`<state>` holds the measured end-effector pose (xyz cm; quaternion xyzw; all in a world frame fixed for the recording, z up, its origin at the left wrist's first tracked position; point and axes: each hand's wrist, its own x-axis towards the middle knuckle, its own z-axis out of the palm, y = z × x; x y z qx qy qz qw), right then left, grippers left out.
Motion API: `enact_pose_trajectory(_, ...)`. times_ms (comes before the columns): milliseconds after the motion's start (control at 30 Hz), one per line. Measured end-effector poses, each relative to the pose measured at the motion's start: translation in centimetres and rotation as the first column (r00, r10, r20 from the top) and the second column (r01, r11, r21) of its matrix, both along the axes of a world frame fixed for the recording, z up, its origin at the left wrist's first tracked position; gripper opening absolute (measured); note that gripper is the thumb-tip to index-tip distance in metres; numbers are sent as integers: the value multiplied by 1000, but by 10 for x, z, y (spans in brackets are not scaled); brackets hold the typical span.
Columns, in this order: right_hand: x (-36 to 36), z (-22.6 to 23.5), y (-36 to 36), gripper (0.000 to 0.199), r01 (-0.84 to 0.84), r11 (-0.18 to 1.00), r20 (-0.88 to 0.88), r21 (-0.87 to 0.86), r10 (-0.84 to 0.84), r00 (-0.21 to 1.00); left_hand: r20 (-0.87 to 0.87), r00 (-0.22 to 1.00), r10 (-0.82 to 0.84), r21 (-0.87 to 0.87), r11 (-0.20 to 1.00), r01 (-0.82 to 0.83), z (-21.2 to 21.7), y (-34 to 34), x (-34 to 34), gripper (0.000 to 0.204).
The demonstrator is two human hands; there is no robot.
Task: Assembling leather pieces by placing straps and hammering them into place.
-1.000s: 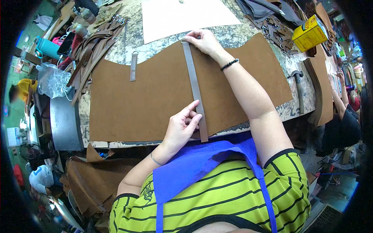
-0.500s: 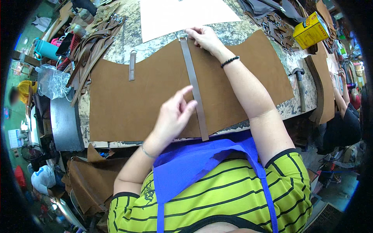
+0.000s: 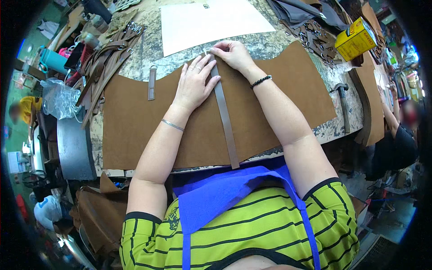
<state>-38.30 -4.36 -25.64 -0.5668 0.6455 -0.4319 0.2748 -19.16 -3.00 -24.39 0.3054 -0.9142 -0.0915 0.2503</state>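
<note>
A large brown leather panel (image 3: 148, 130) with a curved far edge lies flat before me. Across it, from the far edge to the near one, runs a narrow grey-brown leather strap (image 3: 224, 118). My right hand (image 3: 235, 56) pinches the strap's far end, where its fingertips hide part of a small metal piece. Flat on the panel, just left of the strap, rests my left hand (image 3: 193, 84), its fingers stretched toward that same end. A short stitched leather tab (image 3: 151, 85) with a metal ring sits at the panel's far edge, left of my left hand.
A white sheet (image 3: 216, 24) lies beyond the panel. Bundled leather straps (image 3: 108, 67) are heaped at left. To the right are a hammer (image 3: 343, 108), a yellow can (image 3: 356, 39) and a pile of strap pieces with rings (image 3: 310, 38). Another person (image 3: 393, 144) works at far right.
My left hand has moved forward from the middle of the panel to the strap's far end, its fingers straightening. My right hand still holds that end. The whole view has shifted slightly.
</note>
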Motion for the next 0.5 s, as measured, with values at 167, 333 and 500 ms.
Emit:
enact_pose_trajectory(167, 3, 1, -2, 28, 12, 1000, 18, 5, -12, 1000, 52, 998, 19, -24, 1000, -18, -1, -1, 1, 46)
enact_pose_trajectory(333, -15, -9, -4, 31, -30, 997, 79, -71, 35, 996, -81, 996, 39, 35, 999, -36, 1, -1, -6, 47)
enact_pose_trajectory(500, -7, 89, 42, 33, 39, 990, 537, -134, 40, 843, -731, 643, 230, 511, 809, 291, 97, 4, 45, 46)
